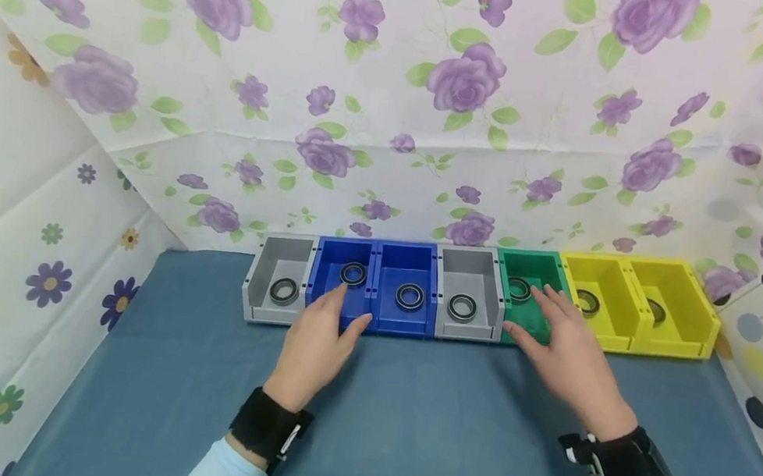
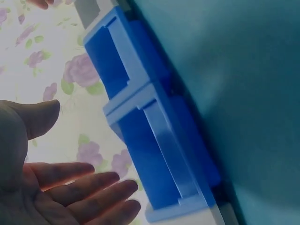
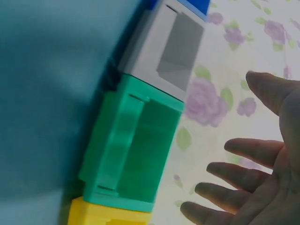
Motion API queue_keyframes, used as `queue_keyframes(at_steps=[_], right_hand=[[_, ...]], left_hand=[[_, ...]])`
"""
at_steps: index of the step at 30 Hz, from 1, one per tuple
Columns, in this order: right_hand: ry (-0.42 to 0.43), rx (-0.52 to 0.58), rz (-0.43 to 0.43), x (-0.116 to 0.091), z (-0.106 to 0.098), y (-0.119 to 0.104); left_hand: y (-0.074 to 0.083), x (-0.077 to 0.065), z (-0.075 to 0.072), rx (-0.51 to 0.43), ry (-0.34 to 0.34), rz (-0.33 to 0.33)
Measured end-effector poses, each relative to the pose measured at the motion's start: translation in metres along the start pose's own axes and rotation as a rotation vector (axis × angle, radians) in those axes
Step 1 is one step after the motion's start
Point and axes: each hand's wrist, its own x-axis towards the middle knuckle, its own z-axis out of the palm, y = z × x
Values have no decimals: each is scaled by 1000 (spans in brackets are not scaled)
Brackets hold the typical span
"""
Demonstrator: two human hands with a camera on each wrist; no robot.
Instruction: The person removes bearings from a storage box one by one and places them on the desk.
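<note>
My left hand (image 1: 319, 341) reaches over the front of the left blue bin (image 1: 345, 246), fingers extended and holding nothing. A black-rimmed ring bearing (image 1: 353, 273) lies in that bin, just past the fingertips. On the right, my other hand (image 1: 569, 357) hovers by the green bin (image 1: 527, 263), fingers spread, with a bearing (image 1: 519, 289) inside near the index finger. In the wrist views, the left palm (image 2: 51, 197) and the right palm (image 3: 262, 187) both appear bare, beside the blue and green bins.
The bins stand in one row against a flowered cloth (image 1: 397, 98). Single bearings also lie in the left grey bin (image 1: 266, 256), right blue bin (image 1: 407, 260), right grey bin (image 1: 466, 267) and two yellow bins (image 1: 596, 274). Blue cloth (image 1: 417, 423) covers the table.
</note>
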Motion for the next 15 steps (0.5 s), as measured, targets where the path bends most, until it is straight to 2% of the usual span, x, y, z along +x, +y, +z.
queue_keyframes(at_steps=[8,11,15], right_hand=[[16,84,27,8,-1,1],[20,88,31,10,0,1],[12,86,35,12,-1,1]], left_hand=[[10,24,18,-85,-41,-58],[12,30,24,-104,-53,-92],[14,37,29,-127,-52,-105]])
